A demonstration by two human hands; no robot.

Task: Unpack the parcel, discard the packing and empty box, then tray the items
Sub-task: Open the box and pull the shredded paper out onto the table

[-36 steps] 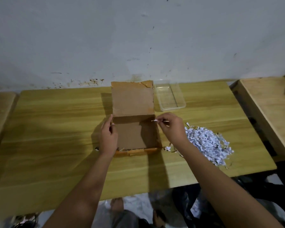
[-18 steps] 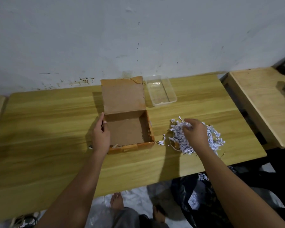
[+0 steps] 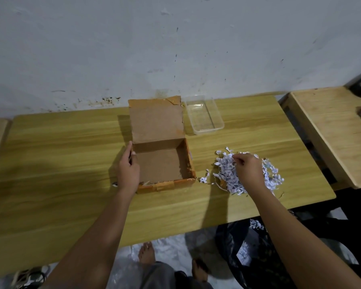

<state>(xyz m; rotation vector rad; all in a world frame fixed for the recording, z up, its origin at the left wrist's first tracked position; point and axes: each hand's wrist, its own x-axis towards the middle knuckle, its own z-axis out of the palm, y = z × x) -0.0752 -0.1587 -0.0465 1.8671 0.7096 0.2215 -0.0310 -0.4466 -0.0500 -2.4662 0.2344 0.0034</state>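
A: Progress? We see the box (image 3: 163, 163) looking empty, lid up, left hand (image 3: 128, 170) clasping its left wall.
B: Shreds (image 3: 248, 174) piled right of the box; right hand (image 3: 248, 170) rests on them, fingers curled into them. Tray (image 3: 204, 117) behind the box, empty. We see no items. Binning and traying remain.

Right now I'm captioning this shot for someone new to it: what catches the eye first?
The open cardboard box at the table's centre, nearly empty, with the left hand on its left wall. To its right, a white heap of shredded paper under the right hand. Behind, near the wall, sits an empty clear tray.
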